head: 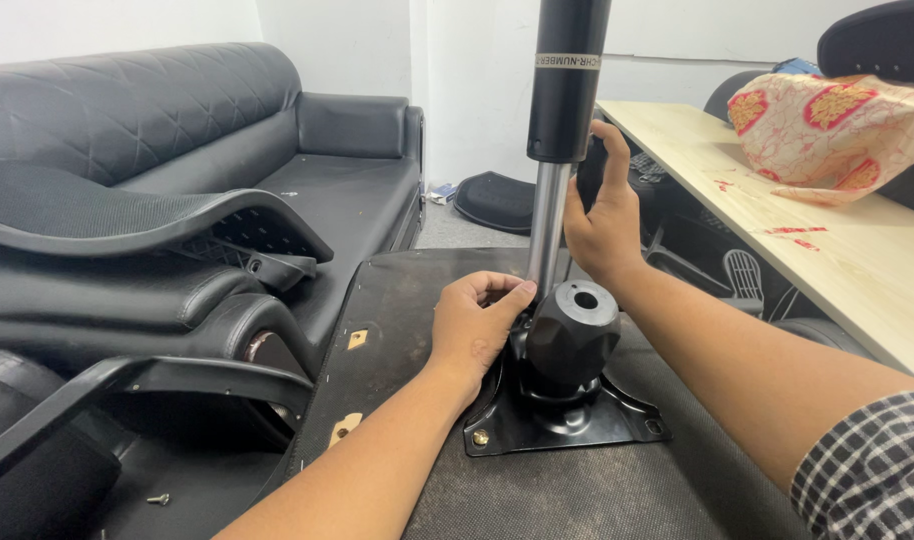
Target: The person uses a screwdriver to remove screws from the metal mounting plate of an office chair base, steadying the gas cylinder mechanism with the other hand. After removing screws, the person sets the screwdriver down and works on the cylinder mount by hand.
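Right hand [605, 225] wraps the shiny rod of the gas cylinder [563, 120], left hand [475, 325] grips the black bracket [567, 400] bolted on the upturned chair seat [397, 300]. I'd keep that rod dead vertical and brace the bracket hard so nothing wobbles.

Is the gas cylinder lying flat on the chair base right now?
No, the gas cylinder stands upright, its chrome rod going down into the black mechanism plate, with the left hand at its foot and the right hand on the rod.

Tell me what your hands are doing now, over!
Left hand grips mechanism base. Right hand steadies upright gas cylinder. Nothing blocking, over.
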